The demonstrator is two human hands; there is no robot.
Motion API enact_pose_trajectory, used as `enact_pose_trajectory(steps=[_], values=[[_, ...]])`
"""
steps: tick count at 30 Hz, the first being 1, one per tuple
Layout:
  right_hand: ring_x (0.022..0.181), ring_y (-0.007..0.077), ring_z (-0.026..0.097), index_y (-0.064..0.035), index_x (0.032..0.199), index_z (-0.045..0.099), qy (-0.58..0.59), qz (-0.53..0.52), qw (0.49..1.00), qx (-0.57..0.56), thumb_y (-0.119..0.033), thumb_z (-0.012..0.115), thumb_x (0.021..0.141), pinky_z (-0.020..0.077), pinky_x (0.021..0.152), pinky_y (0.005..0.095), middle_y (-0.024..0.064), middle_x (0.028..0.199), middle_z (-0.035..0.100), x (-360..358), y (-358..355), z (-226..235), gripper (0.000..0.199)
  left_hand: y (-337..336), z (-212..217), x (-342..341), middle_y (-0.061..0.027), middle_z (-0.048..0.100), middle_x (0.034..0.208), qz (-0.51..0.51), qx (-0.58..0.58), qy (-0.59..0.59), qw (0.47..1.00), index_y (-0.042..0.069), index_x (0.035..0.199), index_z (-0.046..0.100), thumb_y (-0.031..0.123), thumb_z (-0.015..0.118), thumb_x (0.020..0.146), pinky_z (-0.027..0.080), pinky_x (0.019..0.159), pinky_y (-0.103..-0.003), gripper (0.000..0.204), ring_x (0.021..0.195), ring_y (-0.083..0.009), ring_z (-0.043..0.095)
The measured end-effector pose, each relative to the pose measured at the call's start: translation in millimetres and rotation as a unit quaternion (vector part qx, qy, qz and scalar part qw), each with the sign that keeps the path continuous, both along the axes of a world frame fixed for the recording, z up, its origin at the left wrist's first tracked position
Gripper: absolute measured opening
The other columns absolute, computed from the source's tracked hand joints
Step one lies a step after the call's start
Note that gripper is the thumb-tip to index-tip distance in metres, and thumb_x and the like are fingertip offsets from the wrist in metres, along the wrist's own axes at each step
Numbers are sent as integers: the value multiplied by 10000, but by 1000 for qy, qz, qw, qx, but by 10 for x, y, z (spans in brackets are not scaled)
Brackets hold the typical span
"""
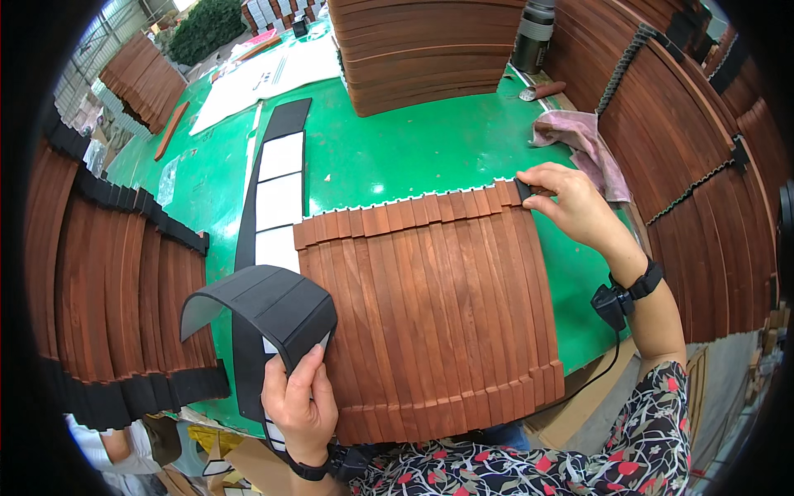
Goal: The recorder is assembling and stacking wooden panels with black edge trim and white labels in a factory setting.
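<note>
A row of reddish-brown wooden slats [422,322] lies side by side in front of me, their far ends stepped and edged with a light zigzag line. My right hand [572,205] pinches a small black pad [523,190] against the far right corner of this row. Left of the slats, my left hand [299,405] grips a bent sheet of black pads [277,304], which arches up and over to the left. Beneath that sheet, a long black strip [285,120] with white rectangles runs away across the green table [397,157].
A tall stack of slats [422,58] stands at the back. Black-ended slat stacks flank me at left [124,281] and right [703,198]. A pink cloth [583,145], a dark bottle [534,37] and a loose wooden strip [171,131] lie or stand around the table.
</note>
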State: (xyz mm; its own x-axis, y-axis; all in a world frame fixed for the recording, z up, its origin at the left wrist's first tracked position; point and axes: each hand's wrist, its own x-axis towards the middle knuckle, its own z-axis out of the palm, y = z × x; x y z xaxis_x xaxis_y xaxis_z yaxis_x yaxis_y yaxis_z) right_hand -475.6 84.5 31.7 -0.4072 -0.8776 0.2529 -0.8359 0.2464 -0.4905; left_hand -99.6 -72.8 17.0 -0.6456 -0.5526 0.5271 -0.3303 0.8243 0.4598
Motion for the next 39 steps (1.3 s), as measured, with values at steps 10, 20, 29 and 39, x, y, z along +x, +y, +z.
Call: enact_pose_trajectory(steps=[10,20,29,39], values=[[967,312,638,2,1236,604,-4,-50,999,-13,-3,673,828,528,839,359,179,1150,642,128,14,-93,414,-39,-3,-32,-140,608,888,-11,-51,15,999,52,1049,683,-73,679,767,479,579,-352,308,701,-285,614],[1090,352,609,-11,1215,621,58,20,998,-34,-33,640,861,511,928,385,184,1199,630,58,30,-146,356,-36,-22,18,-134,596,866,4,-53,11,999,51,1038,690,-67,682,768,466,574,-356,295,693,-291,601],[1115,338,593,-17,1282,569,52,38,997,-52,-35,622,878,506,921,381,175,1243,595,20,71,-230,409,1,-16,65,-154,582,873,-1,-21,21,1000,19,1029,692,-107,644,782,459,615,-332,281,722,-284,586],[1065,337,586,-32,1325,514,41,-17,997,-68,-38,613,890,494,891,382,159,1208,566,139,62,-224,447,-66,30,227,-135,635,952,16,8,18,1000,11,1116,660,-101,608,841,481,701,-298,301,800,-239,615]])
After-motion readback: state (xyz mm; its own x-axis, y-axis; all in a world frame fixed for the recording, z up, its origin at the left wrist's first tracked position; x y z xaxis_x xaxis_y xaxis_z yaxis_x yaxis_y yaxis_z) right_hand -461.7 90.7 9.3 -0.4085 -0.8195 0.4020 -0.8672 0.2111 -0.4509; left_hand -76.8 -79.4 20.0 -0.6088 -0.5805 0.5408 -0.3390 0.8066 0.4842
